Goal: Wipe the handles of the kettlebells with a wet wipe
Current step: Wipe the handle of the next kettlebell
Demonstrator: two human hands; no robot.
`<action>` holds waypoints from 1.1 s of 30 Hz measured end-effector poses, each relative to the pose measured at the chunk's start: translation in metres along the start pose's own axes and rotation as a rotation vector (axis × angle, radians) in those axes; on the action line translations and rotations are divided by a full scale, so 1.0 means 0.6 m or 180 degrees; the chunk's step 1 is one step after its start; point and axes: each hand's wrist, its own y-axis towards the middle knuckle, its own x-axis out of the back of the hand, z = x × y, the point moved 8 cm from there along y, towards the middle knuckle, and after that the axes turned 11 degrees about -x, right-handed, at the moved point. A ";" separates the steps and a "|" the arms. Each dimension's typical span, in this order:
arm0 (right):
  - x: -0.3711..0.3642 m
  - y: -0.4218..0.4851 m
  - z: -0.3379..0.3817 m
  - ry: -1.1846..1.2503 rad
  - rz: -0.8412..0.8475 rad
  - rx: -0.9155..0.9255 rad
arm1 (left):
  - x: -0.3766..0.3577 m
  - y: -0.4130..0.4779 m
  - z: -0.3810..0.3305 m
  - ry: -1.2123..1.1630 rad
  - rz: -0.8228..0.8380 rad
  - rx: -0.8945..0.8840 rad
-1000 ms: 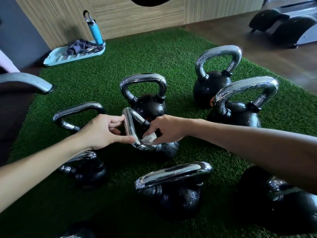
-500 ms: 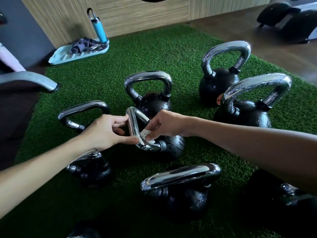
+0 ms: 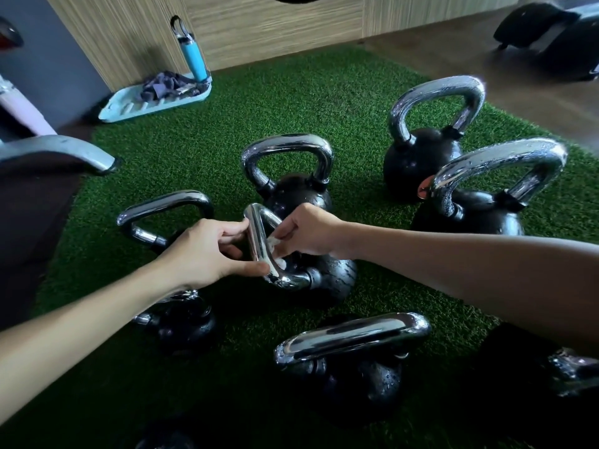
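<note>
Wipe (image 3: pixel 274 246) slid up the handle (image 3: pixel 257 241), right hand (image 3: pixel 308 233) pinching it, left hand (image 3: pixel 207 251) gripping handle; surrounding kettlebells look unwiped.

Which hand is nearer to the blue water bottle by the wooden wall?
Left. The left hand lies below the blue water bottle, on the bottle's side of the tilted kettlebell handle; the right hand is across it, farther right.

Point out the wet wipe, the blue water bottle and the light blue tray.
wet wipe (image 3: pixel 274 246), head view, its white crumpled middle.
blue water bottle (image 3: pixel 194 61), head view, its blue body.
light blue tray (image 3: pixel 155 106), head view, its front rim.
</note>
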 end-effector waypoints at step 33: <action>0.044 0.063 0.036 -0.0472 -0.1678 0.0726 | 0.001 -0.004 -0.007 0.0056 -0.0003 0.0120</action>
